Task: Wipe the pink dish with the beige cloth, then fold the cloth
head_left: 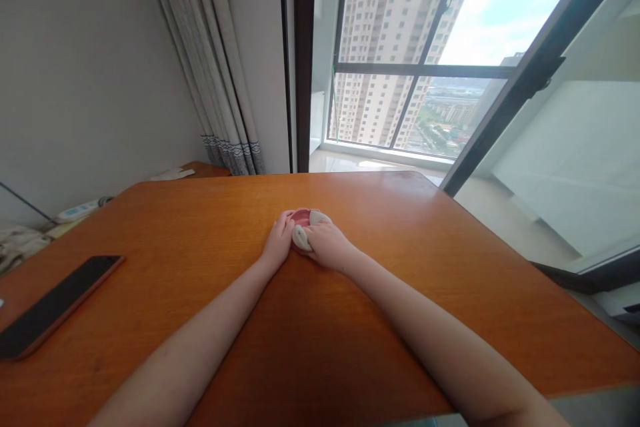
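Observation:
A small pink round dish (pixel 301 217), perhaps a bowl, rests at the middle of the wooden table, its inside partly showing between my hands. My left hand (pixel 279 238) is closed around its left side, thumb near the rim. A white cloth (pixel 301 238) is bunched in my right hand (pixel 327 243), which grips it over the right side and rim of the dish. One end of the cloth sticks out at the front, and another part shows at the far side. My fingers hide most of the dish's outer wall.
The brown wooden table (pixel 200 227) spreads out around my hands. A black phone-like slab (pixel 60 303) with a reddish edge lies at the left. Beyond the table are a grey curtain (pixel 210 60), a white power strip (pixel 80 209) and a glass door with a dark frame (pixel 500 100).

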The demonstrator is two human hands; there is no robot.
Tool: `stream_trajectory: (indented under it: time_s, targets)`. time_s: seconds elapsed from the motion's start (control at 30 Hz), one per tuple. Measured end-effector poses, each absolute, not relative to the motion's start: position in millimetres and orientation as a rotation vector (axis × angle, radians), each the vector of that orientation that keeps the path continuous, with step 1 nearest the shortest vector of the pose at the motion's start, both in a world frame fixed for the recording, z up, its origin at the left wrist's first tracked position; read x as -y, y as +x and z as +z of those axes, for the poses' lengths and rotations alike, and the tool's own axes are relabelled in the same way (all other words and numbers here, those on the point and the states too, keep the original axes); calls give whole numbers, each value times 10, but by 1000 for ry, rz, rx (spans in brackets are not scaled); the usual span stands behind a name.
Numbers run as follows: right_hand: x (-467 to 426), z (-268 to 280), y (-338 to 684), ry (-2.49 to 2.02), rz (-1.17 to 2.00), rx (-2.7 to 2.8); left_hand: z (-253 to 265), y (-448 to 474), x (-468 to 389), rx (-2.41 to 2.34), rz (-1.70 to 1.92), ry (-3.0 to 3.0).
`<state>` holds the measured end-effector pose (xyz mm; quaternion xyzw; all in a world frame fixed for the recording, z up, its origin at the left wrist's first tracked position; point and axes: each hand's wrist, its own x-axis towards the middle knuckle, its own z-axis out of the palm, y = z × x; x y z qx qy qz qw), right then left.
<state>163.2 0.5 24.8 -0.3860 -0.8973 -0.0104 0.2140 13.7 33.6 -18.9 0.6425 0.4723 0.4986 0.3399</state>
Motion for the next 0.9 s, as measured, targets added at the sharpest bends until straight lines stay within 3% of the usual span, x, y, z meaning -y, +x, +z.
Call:
stream_trajectory:
  time_s: [0.17,0.3,0.7,0.9]
  targets:
    - [18,207,1540,-1164,-399,2428,-34,350,-187,-1071,1488,1141]
    - [18,145,1517,-1114,-499,2356,36,470,-87,-973,1506,958]
    - [-95,174,1697,-861,-450,2525,118,66,-381,-1312,1363,1506]
    - [-112,-30,1620,-879,-549,2392,41,297,-157,-1321,1677,1422]
